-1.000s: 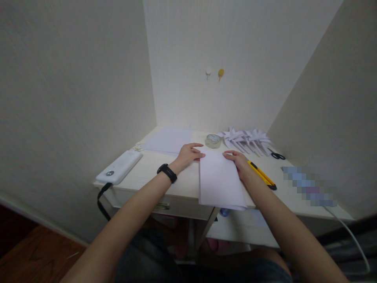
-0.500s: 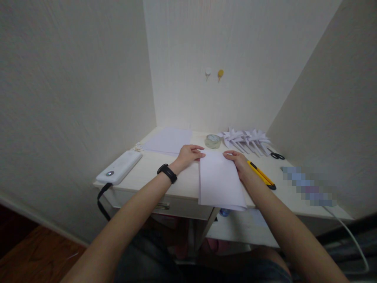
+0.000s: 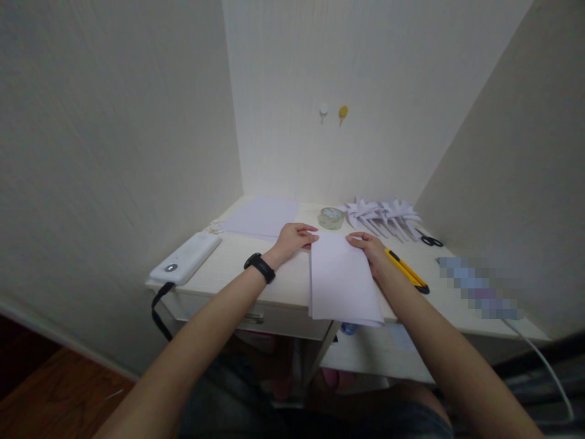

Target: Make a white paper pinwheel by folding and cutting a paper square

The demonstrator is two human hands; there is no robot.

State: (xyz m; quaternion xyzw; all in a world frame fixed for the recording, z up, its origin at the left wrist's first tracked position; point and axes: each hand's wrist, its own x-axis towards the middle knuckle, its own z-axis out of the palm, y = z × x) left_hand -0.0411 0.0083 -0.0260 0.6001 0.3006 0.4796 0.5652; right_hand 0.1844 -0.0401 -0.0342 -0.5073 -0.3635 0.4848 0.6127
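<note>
hands [image 3: 336, 244] flat, fingertips pinning paper [image 3: 340, 283]

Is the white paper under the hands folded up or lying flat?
Lying flat: the white paper rests spread on the desk, its near edge overhanging, left hand and right hand at its far corners.

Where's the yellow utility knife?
Head view: the yellow utility knife lies on the desk, just right of the right hand and the folded paper.
</note>
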